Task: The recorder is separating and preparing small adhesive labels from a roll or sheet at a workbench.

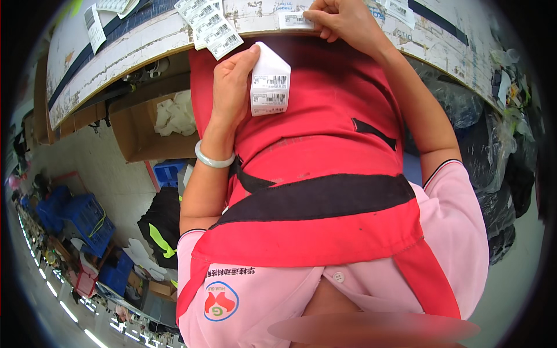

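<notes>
We're looking straight down our red apron point(325, 133) here, tabletop point(145, 43) edge just ahead. Our left hand point(232, 87) is curled round a folded strip of white labels point(270, 81), thumb pressed on its top corner, the strip hanging in front of the apron just below the tabletop edge. Our right hand point(342, 20) is up on the tabletop, fingers bunched and pinching down on a single label point(295, 20) lying flat at the edge. More label strips point(212, 26) fan out on the tabletop to the left, well clear of both hands. Pale bangle point(213, 158) on the left wrist, cardboard box point(152, 124) below the tabletop
</notes>
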`<state>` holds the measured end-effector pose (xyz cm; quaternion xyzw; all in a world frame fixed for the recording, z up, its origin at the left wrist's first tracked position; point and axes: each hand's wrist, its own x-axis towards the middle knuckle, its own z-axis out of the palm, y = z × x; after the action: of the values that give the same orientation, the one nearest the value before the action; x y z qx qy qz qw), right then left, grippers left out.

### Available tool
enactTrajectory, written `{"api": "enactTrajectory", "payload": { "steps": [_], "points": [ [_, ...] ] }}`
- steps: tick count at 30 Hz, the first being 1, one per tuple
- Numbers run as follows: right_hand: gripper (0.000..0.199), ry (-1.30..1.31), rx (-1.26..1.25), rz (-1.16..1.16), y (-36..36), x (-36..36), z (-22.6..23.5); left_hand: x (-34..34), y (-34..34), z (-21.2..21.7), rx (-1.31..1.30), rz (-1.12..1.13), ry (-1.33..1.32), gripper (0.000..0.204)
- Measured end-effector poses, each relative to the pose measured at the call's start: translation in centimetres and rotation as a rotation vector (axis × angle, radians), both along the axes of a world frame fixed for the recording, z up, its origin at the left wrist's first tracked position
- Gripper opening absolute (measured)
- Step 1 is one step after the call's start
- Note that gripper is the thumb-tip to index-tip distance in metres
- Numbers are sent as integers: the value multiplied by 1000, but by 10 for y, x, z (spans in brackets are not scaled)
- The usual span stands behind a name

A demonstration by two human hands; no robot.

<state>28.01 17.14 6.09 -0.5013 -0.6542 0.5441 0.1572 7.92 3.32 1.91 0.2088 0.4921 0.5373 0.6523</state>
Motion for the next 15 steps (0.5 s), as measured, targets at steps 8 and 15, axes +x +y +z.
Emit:
{"api": "enactTrajectory", "payload": {
  "steps": [8, 15],
  "points": [
    [16, 117, 239, -308, 31, 94, -8, -3, -11, 3, 6, 78, 9, 27],
    [25, -603, 578, -410, 44, 146, -21, -1, 1, 11, 58, 94, -2, 30]
  ]
}}
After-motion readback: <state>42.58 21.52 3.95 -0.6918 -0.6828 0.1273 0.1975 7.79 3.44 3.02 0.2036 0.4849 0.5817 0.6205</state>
